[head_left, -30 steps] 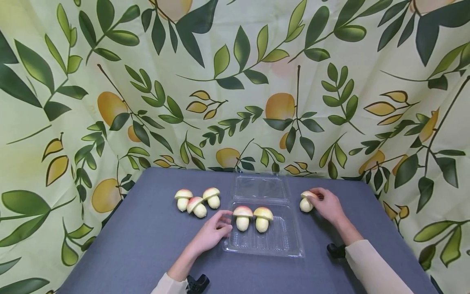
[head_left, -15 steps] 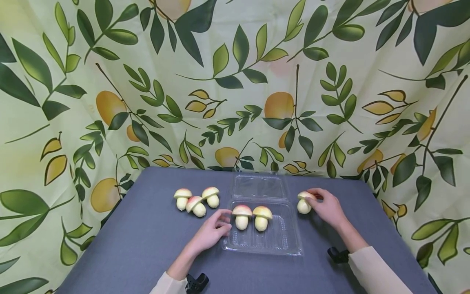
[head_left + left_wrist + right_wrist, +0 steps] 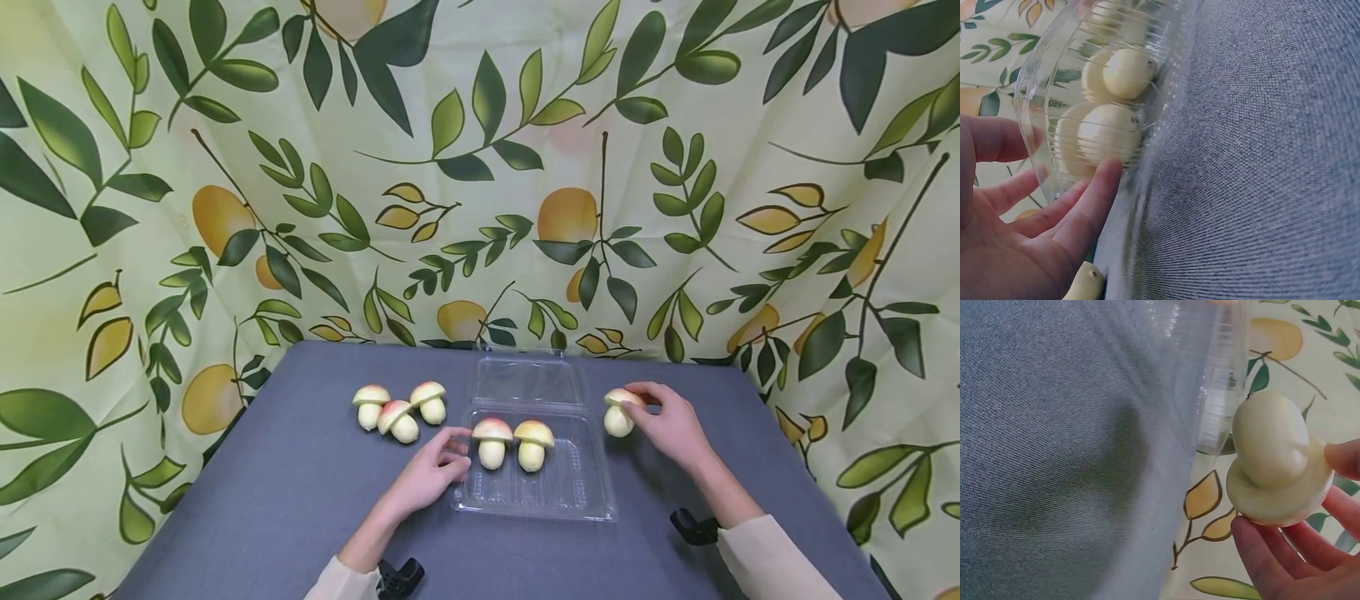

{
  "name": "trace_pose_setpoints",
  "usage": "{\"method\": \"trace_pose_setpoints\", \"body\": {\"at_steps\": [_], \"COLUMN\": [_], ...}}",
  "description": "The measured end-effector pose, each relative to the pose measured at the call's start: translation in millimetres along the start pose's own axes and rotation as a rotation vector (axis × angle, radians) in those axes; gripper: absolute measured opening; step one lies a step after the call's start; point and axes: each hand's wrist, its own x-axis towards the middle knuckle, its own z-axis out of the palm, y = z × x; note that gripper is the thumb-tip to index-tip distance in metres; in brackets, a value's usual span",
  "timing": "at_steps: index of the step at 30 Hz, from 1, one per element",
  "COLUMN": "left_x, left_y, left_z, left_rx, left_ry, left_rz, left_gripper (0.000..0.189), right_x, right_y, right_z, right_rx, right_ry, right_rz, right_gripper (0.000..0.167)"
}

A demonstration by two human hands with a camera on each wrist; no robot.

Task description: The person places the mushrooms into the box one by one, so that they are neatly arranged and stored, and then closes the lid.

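Note:
A pale mushroom (image 3: 618,420) with a reddish cap is pinched by the cap in my right hand (image 3: 671,422); the right wrist view shows its stem (image 3: 1270,439) and the thumb and fingers around the cap. It appears lifted off the cloth. My left hand (image 3: 429,471) touches the left edge of a clear plastic container (image 3: 577,500), fingers spread and fairly straight. Side by side inside it lie a red-capped mushroom (image 3: 492,443) and a yellow-capped one (image 3: 533,445). Through the plastic in the left wrist view, their round stem ends (image 3: 1110,132) show near my fingertips.
The container's clear lid (image 3: 528,381) is folded back behind it. Three loose mushrooms (image 3: 399,422) lie together on the grey cloth (image 3: 300,500) at the left. A leaf-and-fruit curtain (image 3: 480,208) hangs along the back and sides of the table.
My right hand has moved slightly left toward the container with the mushroom in its fingers. The left hand keeps its place at the container's edge. The head view has shifted a little.

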Motion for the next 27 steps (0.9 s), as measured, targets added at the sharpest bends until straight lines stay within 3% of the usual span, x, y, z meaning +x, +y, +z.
{"method": "trace_pose_setpoints", "body": {"at_steps": [10,27], "left_x": [0.7,-0.2], "left_y": [2.5,4.5], "left_z": [-0.8,-0.8], "left_rx": [0.026,0.044], "left_ry": [-0.006,-0.008], "left_rz": [-0.01,-0.007], "left_gripper": [0.042,0.044], "right_x": [-6.9,-15.5], "right_y": [-11,-30], "right_z": [-1,24], "right_rx": [0.039,0.09], "right_ry": [0.016,-0.026], "right_rz": [-0.05,-0.181], "right_gripper": [0.037,0.027]}}
